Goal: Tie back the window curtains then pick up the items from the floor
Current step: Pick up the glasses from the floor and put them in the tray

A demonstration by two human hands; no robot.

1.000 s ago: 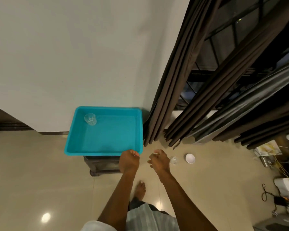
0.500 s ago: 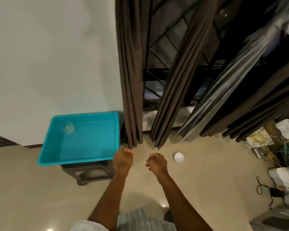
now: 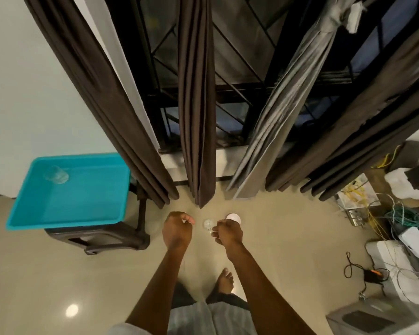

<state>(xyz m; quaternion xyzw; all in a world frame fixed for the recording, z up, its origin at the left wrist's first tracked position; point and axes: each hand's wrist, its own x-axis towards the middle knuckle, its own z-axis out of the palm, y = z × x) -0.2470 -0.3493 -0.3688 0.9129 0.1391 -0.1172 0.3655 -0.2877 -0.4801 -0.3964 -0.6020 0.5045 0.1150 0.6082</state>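
Observation:
Dark brown curtain panels hang loose at the left point(image 3: 102, 105) and in the middle point(image 3: 196, 105) of the barred window. A grey curtain point(image 3: 288, 105) is bunched near its top by a pale tie point(image 3: 353, 13). On the floor lie a small clear glass point(image 3: 207, 223) and a white round dish point(image 3: 233, 216). My left hand point(image 3: 177, 228) and my right hand point(image 3: 228, 232) hover above the floor on either side of the glass. Both have their fingers curled, thumb against forefinger, and I see nothing in them. My right hand covers part of the dish.
A teal tub point(image 3: 65, 213) sits on a dark stool point(image 3: 111, 240) at the left, with a clear glass point(image 3: 56, 175) inside it. Tangled cables and white boxes point(image 3: 402, 226) crowd the floor at the right. My bare foot point(image 3: 224, 281) stands below my hands.
The view has swung right, so the curtains now sit in the middle and the tub at the far left. The floor glass shows between my hands again. Both hands stay curled.

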